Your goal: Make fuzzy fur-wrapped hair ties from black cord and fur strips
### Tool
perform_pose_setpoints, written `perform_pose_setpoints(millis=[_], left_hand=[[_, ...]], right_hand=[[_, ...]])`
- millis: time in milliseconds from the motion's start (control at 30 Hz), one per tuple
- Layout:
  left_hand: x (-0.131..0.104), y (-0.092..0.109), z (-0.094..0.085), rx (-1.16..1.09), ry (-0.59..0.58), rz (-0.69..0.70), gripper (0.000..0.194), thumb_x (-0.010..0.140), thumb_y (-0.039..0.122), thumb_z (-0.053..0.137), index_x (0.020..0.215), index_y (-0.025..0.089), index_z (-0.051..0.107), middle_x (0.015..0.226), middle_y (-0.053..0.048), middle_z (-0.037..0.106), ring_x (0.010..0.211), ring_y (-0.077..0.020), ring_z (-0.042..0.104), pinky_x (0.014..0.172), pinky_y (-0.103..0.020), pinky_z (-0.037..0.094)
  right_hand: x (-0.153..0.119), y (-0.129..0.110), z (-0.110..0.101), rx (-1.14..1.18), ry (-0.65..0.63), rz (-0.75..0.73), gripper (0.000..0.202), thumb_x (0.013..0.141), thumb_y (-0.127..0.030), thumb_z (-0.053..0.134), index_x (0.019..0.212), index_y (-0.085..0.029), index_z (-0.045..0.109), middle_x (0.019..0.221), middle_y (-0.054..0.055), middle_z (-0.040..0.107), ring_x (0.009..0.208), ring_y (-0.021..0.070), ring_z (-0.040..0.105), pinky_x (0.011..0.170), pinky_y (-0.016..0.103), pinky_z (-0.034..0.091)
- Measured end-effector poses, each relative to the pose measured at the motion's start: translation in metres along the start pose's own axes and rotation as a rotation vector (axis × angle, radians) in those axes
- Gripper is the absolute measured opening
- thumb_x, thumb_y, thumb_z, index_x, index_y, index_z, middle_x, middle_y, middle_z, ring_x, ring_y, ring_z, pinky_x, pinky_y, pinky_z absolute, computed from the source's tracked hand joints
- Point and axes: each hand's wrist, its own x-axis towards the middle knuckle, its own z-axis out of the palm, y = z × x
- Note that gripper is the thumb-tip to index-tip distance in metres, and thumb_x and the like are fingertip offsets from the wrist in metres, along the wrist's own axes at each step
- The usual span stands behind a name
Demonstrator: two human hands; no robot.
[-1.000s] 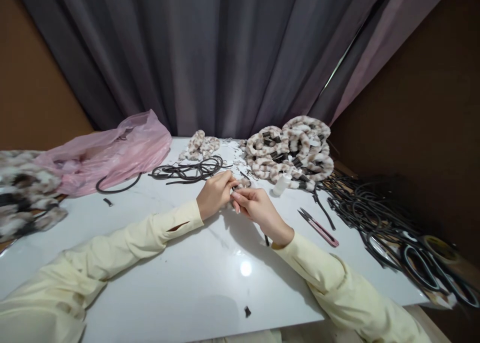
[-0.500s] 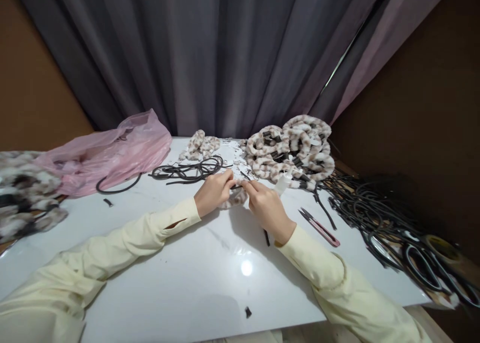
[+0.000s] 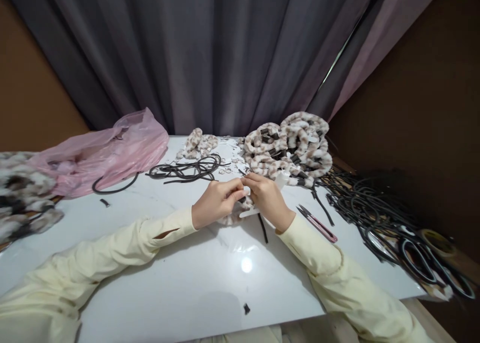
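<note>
Close together above the white table, my left hand (image 3: 218,201) and my right hand (image 3: 269,201) are both closed, fingertips nearly meeting. Between and below them curves a fluffy white-and-brown strap (image 3: 230,219), pinched in both; the exact grip is hidden by the fingers. A thin white strip (image 3: 249,213) sticks out under my right hand, and what it belongs to is unclear. From below that hand a black cord (image 3: 263,228) hangs down onto the table. A small white bottle (image 3: 282,178) stands just behind my right hand.
Thread snips (image 3: 317,224) lie to the right, near a heap of black cords (image 3: 369,203). Fluffy loops (image 3: 305,140) are piled at the back right. Further left are loose black cords (image 3: 187,169), metal rings (image 3: 225,171) and a pink plastic bag (image 3: 112,150).
My hands have turned and drawn closer together around the fluffy strap. The white strip now shows beneath my right hand, and more of the hanging black cord is visible.
</note>
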Motion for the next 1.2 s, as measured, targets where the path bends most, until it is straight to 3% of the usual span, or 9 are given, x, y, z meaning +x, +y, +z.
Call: perform_pose_setpoints(millis=[133, 267, 367, 467, 600, 800, 967, 1100, 1200], left_hand=[[0.001, -0.004, 0.003, -0.024, -0.021, -0.076, 0.016, 0.083, 0.026, 0.049, 0.07, 0.017, 0.048, 0.054, 0.006, 0.045, 0.048, -0.007, 0.038, 0.052, -0.018, 0.031], [0.007, -0.016, 0.004, -0.188, 0.016, -0.263, 0.017, 0.082, 0.027, 0.052, 0.069, 0.017, 0.047, 0.052, 0.005, 0.051, 0.047, -0.0077, 0.041, 0.05, -0.018, 0.032], [0.014, -0.021, 0.002, -0.467, 0.076, -0.48, 0.017, 0.081, 0.027, 0.053, 0.069, 0.017, 0.045, 0.05, 0.004, 0.053, 0.042, -0.0066, 0.038, 0.043, -0.017, 0.027], [0.02, -0.019, -0.003, -0.777, 0.136, -0.643, 0.017, 0.081, 0.022, 0.055, 0.069, 0.016, 0.044, 0.048, 0.004, 0.051, 0.041, -0.0049, 0.039, 0.042, -0.014, 0.028], [0.025, -0.016, -0.01, -1.063, 0.155, -0.773, 0.02, 0.082, 0.01, 0.05, 0.064, 0.014, 0.043, 0.048, 0.004, 0.047, 0.039, -0.0018, 0.037, 0.04, -0.01, 0.028], [0.025, -0.015, -0.012, -1.218, 0.027, -0.761, 0.021, 0.082, 0.011, 0.049, 0.063, 0.014, 0.041, 0.049, 0.005, 0.042, 0.035, -0.0017, 0.032, 0.037, -0.012, 0.029], [0.019, -0.006, -0.01, -0.861, 0.084, -0.624, 0.017, 0.083, 0.022, 0.051, 0.069, 0.017, 0.043, 0.049, 0.005, 0.045, 0.038, -0.0053, 0.034, 0.04, -0.016, 0.03], [0.014, -0.008, -0.006, -0.254, 0.243, -0.324, 0.015, 0.081, 0.029, 0.054, 0.072, 0.018, 0.048, 0.056, 0.004, 0.051, 0.049, -0.0081, 0.044, 0.049, -0.018, 0.033], [0.01, -0.013, -0.002, -0.001, 0.244, -0.197, 0.009, 0.081, 0.026, 0.053, 0.076, 0.02, 0.049, 0.065, 0.004, 0.057, 0.055, -0.0093, 0.05, 0.056, -0.019, 0.035]], right_hand=[[0.002, 0.009, 0.007, 0.037, 0.024, 0.003, 0.039, 0.074, 0.003, 0.038, 0.097, -0.016, 0.063, 0.089, 0.006, 0.062, 0.08, 0.0169, 0.059, 0.068, 0.024, 0.043], [0.0, 0.007, 0.006, 0.014, 0.28, 0.019, 0.052, 0.072, 0.001, 0.038, 0.119, -0.015, 0.054, 0.119, 0.012, 0.057, 0.106, 0.0229, 0.053, 0.084, 0.035, 0.045], [-0.007, -0.009, -0.002, 0.071, 0.409, 0.042, 0.038, 0.072, -0.002, 0.041, 0.099, -0.016, 0.064, 0.102, 0.009, 0.066, 0.095, 0.023, 0.058, 0.08, 0.034, 0.047], [-0.013, -0.027, -0.005, 0.235, 0.263, 0.155, 0.031, 0.071, -0.006, 0.044, 0.086, -0.019, 0.067, 0.091, 0.006, 0.07, 0.078, 0.0197, 0.064, 0.068, 0.029, 0.049], [-0.012, -0.036, 0.006, 0.407, 0.035, 0.251, 0.034, 0.078, -0.011, 0.04, 0.105, -0.017, 0.059, 0.089, 0.007, 0.068, 0.069, 0.0179, 0.063, 0.063, 0.029, 0.048], [-0.003, -0.031, 0.03, 0.959, -0.072, 0.429, 0.026, 0.084, -0.029, 0.044, 0.108, -0.018, 0.046, 0.057, -0.004, 0.054, 0.042, 0.0115, 0.049, 0.041, 0.023, 0.042], [0.001, -0.035, 0.029, 1.116, 0.008, 0.54, 0.013, 0.08, -0.028, 0.051, 0.077, -0.017, 0.055, 0.052, -0.003, 0.053, 0.042, 0.0101, 0.051, 0.042, 0.021, 0.043], [-0.001, -0.038, 0.015, 0.997, -0.025, 0.493, 0.03, 0.082, -0.032, 0.05, 0.056, -0.017, 0.05, 0.039, -0.005, 0.045, 0.033, 0.0073, 0.041, 0.039, 0.02, 0.035], [-0.004, -0.04, 0.004, 0.966, -0.103, 0.467, 0.032, 0.084, -0.029, 0.047, 0.054, -0.018, 0.049, 0.037, -0.006, 0.041, 0.031, 0.0072, 0.038, 0.037, 0.02, 0.03]])
